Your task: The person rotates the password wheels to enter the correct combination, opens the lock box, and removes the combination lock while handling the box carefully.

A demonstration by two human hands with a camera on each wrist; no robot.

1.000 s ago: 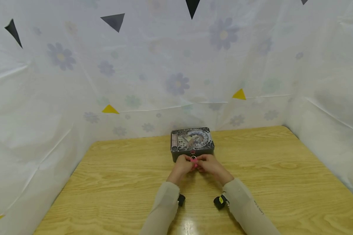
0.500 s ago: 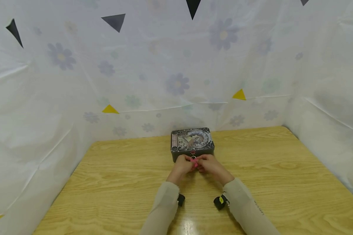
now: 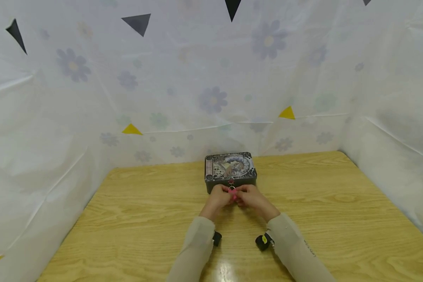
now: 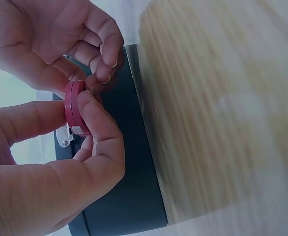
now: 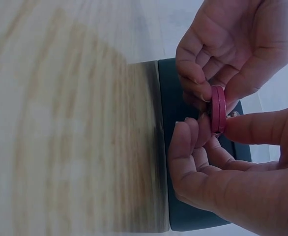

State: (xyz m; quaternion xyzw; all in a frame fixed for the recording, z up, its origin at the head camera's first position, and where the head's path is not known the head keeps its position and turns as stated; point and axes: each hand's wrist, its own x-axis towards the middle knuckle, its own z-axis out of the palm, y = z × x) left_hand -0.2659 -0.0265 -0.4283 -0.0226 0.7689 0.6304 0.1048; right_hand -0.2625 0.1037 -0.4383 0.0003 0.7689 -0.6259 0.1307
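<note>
A small pink padlock with a silver shackle hangs at the front of a dark tin box with an ornate printed lid. My left hand pinches the padlock between thumb and index finger, plainly seen in the left wrist view. From the other side my right hand pinches it too, its thumb against the round pink body and the other fingers curled beneath. A metal clasp shows behind the padlock in the left wrist view. Fingers cover part of the padlock and of the box's front.
The box stands on a wood-grain table, near its back edge. White flower-patterned sheeting hangs behind and on both sides, with yellow and black triangles on it. A dark wrist camera sits under the right sleeve.
Both hands stay on the padlock with hardly any visible movement. The box has not moved, and the head view has shifted very slightly.
</note>
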